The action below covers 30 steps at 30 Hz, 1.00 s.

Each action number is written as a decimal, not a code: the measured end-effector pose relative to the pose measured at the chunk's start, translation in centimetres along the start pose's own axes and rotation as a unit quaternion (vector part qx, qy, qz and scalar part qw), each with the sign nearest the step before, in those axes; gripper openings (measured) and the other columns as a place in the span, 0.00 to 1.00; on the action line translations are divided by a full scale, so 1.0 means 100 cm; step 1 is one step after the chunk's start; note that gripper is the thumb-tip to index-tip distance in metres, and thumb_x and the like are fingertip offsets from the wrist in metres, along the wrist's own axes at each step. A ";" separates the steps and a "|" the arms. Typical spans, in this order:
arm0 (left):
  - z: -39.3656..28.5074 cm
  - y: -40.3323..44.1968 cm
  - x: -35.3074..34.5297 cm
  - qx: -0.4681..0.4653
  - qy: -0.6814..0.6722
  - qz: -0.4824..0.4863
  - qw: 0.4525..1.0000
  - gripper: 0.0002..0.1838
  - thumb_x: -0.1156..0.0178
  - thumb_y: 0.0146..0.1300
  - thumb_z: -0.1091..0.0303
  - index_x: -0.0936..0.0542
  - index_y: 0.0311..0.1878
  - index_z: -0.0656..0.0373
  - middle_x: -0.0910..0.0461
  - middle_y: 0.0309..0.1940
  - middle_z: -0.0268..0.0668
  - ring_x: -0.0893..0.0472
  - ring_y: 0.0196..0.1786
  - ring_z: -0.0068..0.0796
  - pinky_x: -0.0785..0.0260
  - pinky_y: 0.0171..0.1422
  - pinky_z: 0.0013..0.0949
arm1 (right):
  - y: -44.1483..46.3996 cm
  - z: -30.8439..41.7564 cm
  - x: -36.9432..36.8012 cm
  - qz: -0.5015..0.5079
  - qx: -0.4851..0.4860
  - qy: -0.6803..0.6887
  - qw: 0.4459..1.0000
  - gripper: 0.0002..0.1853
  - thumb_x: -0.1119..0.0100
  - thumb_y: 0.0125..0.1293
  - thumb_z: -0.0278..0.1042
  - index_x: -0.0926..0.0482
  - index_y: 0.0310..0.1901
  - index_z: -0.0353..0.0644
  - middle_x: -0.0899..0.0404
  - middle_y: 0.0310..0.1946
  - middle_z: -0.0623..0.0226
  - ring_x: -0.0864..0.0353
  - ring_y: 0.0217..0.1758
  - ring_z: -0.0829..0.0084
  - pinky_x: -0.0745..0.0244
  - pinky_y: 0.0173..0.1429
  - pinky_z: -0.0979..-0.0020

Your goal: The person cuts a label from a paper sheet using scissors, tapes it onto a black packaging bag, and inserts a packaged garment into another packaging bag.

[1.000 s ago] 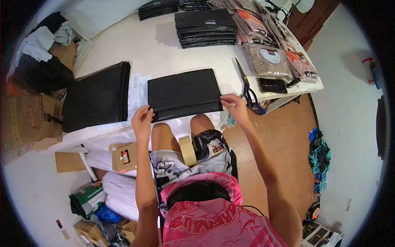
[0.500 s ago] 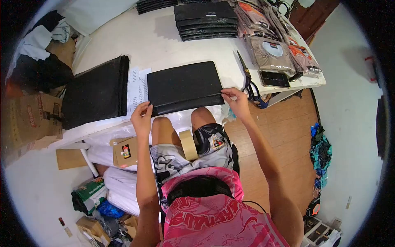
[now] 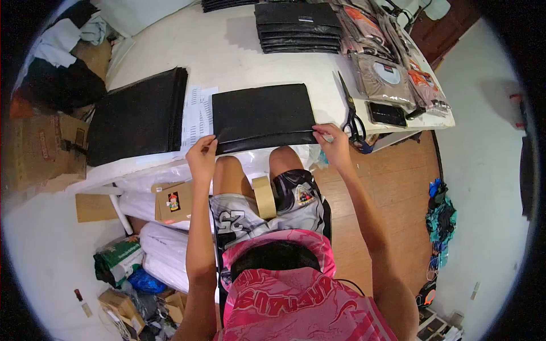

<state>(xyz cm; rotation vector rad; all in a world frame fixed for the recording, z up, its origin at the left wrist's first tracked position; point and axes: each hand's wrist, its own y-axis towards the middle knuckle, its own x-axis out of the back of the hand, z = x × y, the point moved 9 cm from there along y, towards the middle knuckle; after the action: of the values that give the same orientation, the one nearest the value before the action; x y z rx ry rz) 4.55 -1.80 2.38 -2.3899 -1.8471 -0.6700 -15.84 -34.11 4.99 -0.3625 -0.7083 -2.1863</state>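
A black folded sheet or bag [image 3: 263, 111] lies flat at the table's front edge, with a glossy flap along its near side. My left hand [image 3: 202, 154] pinches the left end of that flap. At its right end, my right hand [image 3: 333, 142] grips the flap's edge between thumb and fingers. Left of it, a stack of larger black sheets [image 3: 136, 116] rests partly on white printed papers [image 3: 197, 111]. Black-handled scissors [image 3: 351, 113] lie just beyond my right hand, beside a dark phone [image 3: 387, 114].
Folded black bundles [image 3: 298, 28] are stacked at the back, beside plastic-wrapped beige packages [image 3: 384, 79] at the right. A cardboard box [image 3: 45, 150] stands at the left edge. A roll of tape [image 3: 264, 198] sits between the person's thighs.
The view has shifted slightly. Both hands remain at the flap's two ends; the near flap and its crease look slightly altered, while the black item stays in place.
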 end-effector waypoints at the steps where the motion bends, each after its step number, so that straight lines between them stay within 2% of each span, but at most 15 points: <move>1: 0.001 0.000 -0.001 0.005 0.010 -0.002 1.000 0.09 0.35 0.60 0.75 0.16 0.44 0.64 0.15 0.33 0.41 0.21 0.29 0.22 0.28 0.37 0.27 | 0.000 0.000 -0.001 0.004 0.003 0.002 1.000 0.09 0.34 0.57 0.20 0.16 0.41 0.36 0.16 0.36 0.58 0.16 0.38 0.69 0.23 0.44 0.72; 6: -0.004 0.000 -0.002 0.004 0.035 -0.005 0.999 0.09 0.35 0.59 0.76 0.16 0.43 0.65 0.15 0.31 0.42 0.21 0.28 0.24 0.28 0.37 0.28 | 0.000 0.004 -0.001 0.001 0.035 -0.015 0.999 0.09 0.34 0.56 0.21 0.15 0.40 0.36 0.16 0.36 0.57 0.16 0.37 0.67 0.23 0.43 0.71; 11: -0.009 -0.002 -0.001 -0.027 0.087 -0.006 0.996 0.09 0.37 0.59 0.74 0.16 0.43 0.64 0.15 0.32 0.45 0.19 0.28 0.31 0.27 0.37 0.32 | -0.003 0.006 -0.002 -0.012 0.040 -0.037 0.998 0.08 0.33 0.56 0.23 0.15 0.39 0.36 0.17 0.36 0.57 0.16 0.37 0.65 0.23 0.43 0.70; 18: -0.035 -0.008 -0.003 -0.056 0.196 0.032 0.978 0.08 0.36 0.58 0.72 0.15 0.40 0.62 0.18 0.31 0.41 0.20 0.31 0.39 0.27 0.39 0.37 | -0.015 0.028 -0.002 0.003 0.117 -0.122 0.986 0.15 0.28 0.54 0.32 0.16 0.42 0.36 0.21 0.41 0.59 0.21 0.45 0.61 0.25 0.49 0.66; 20: -0.047 -0.007 -0.001 -0.083 0.232 0.020 0.969 0.08 0.35 0.57 0.71 0.15 0.39 0.61 0.19 0.34 0.40 0.20 0.37 0.42 0.27 0.44 0.40 | -0.016 0.031 -0.003 0.013 0.121 -0.138 0.983 0.17 0.27 0.53 0.34 0.16 0.43 0.36 0.22 0.42 0.59 0.22 0.46 0.61 0.25 0.50 0.66; 21: -0.057 -0.006 -0.002 -0.084 0.232 0.023 0.969 0.08 0.35 0.57 0.71 0.15 0.39 0.61 0.19 0.34 0.40 0.20 0.37 0.42 0.27 0.44 0.40 | -0.017 0.032 -0.003 0.016 0.126 -0.135 0.983 0.18 0.27 0.52 0.34 0.16 0.44 0.36 0.22 0.43 0.59 0.22 0.46 0.61 0.25 0.49 0.66; 23: -0.105 -0.011 -0.004 -0.217 0.235 -0.021 0.947 0.08 0.34 0.58 0.71 0.15 0.40 0.61 0.18 0.41 0.41 0.20 0.43 0.42 0.28 0.49 0.38 | -0.019 0.033 -0.004 0.018 0.129 -0.131 0.983 0.19 0.26 0.52 0.35 0.16 0.44 0.36 0.23 0.44 0.59 0.22 0.47 0.61 0.25 0.49 0.65; 27: -0.129 -0.004 -0.048 -0.249 0.196 0.010 0.948 0.07 0.34 0.58 0.70 0.15 0.39 0.60 0.19 0.47 0.42 0.22 0.51 0.44 0.31 0.56 0.40 | -0.020 0.033 -0.005 0.014 0.134 -0.138 0.981 0.19 0.26 0.52 0.36 0.16 0.44 0.36 0.23 0.44 0.60 0.23 0.45 0.62 0.25 0.48 0.65; 29: -0.128 0.004 -0.086 -0.306 0.183 0.048 0.933 0.11 0.35 0.60 0.67 0.16 0.45 0.59 0.22 0.54 0.45 0.25 0.58 0.47 0.34 0.63 0.45 | -0.021 0.034 -0.007 0.014 0.138 -0.143 0.980 0.19 0.26 0.52 0.36 0.16 0.44 0.36 0.23 0.43 0.60 0.24 0.45 0.62 0.25 0.48 0.65; 30: -0.127 0.010 -0.098 -0.305 0.181 0.046 0.934 0.11 0.35 0.60 0.67 0.16 0.45 0.59 0.22 0.54 0.45 0.25 0.58 0.47 0.34 0.63 0.45 | -0.021 0.034 -0.007 0.008 0.140 -0.147 0.979 0.19 0.26 0.52 0.36 0.16 0.44 0.36 0.23 0.43 0.60 0.24 0.45 0.62 0.25 0.48 0.65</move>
<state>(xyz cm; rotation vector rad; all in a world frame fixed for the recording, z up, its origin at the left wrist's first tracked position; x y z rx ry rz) -0.32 -14.77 10.51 -2.4001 -1.5117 -1.7512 -16.88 -30.50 6.63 -0.5480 -1.1567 -2.0015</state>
